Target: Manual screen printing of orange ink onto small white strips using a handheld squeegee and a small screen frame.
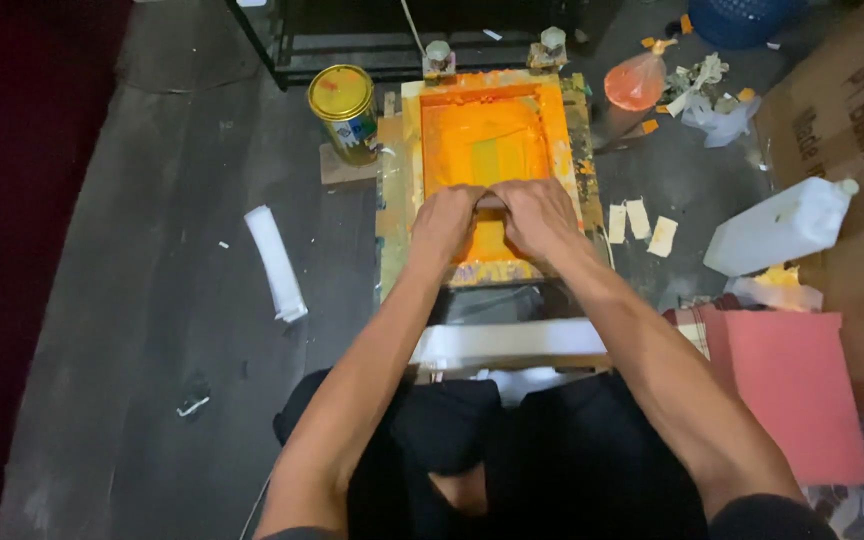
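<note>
Squeegee point(490, 201): gripped by both my hands, left hand point(445, 219) and right hand point(536, 215), fingers curled tight over it, mid-screen.
Printing frame point(567, 140): on floor jig, orange ink pooled.
Risk: uneven pressure could streak the ink.
Paint can point(344, 112): near, elbow could tip it.

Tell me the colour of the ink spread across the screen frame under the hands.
Bright orange, covering the mesh of the screen frame; it shows in the head view, above both hands.

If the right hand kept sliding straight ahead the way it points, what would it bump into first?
Probably the far edge of the orange-smeared printing frame. The right hand points up the orange screen, which looks flat and free until that edge, though depth is hard to judge.
</note>
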